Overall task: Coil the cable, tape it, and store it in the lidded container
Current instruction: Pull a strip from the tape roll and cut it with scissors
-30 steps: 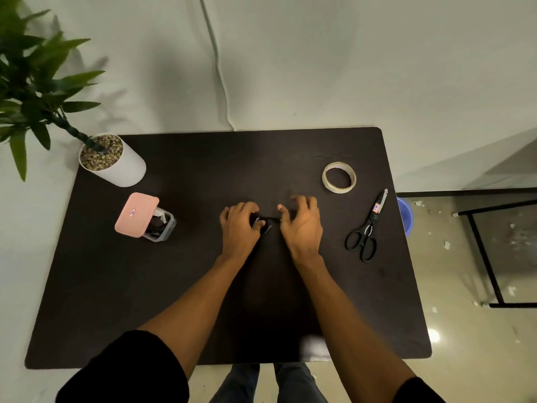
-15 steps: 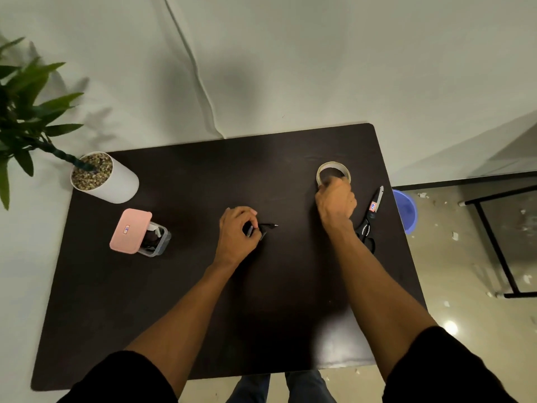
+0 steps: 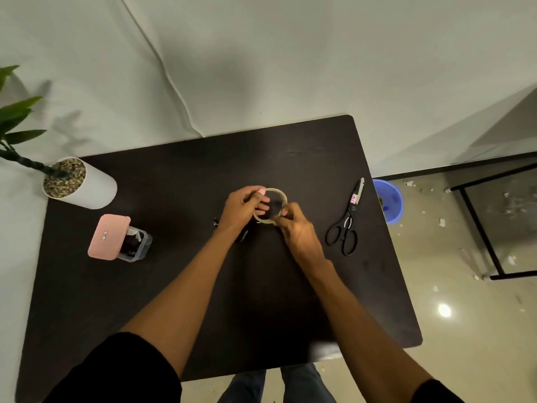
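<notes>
Dark brown surface [image 3: 290, 301] filling most of the frame, pale wall behind it along the top, shiny tiled floor down the right side.

Both hands up around the middle of the frame, holding a roll of tape [image 3: 280, 194] just above the surface. Left hand [image 3: 242, 206] curled round the roll's left side, fingers [image 3: 261, 203] reaching through the ring, thumb on the outer edge. Right hand [image 3: 296, 225] pinched shut on the roll's lower right edge; can't tell whether that pinch has a loose tape end or just the rim.

Black cable [image 3: 243, 235] lying on the surface just below the left wrist, mostly hidden by the arm, only a dark bit of it and a small end at the left peeking out. Hard to say how neatly coiled.

Lidded container [image 3: 135, 245] at centre left, clear body tipped on its side, pink lid [image 3: 109, 237] on its left end, something dark inside.

Black scissors [image 3: 347, 225] right of centre, closed, blades pointing to the upper right. White pot [image 3: 87, 189] with pebbles and a green plant [image 3: 17, 123] at the far left. Blue bucket [image 3: 390, 200] on the floor just past the surface's right edge.
</notes>
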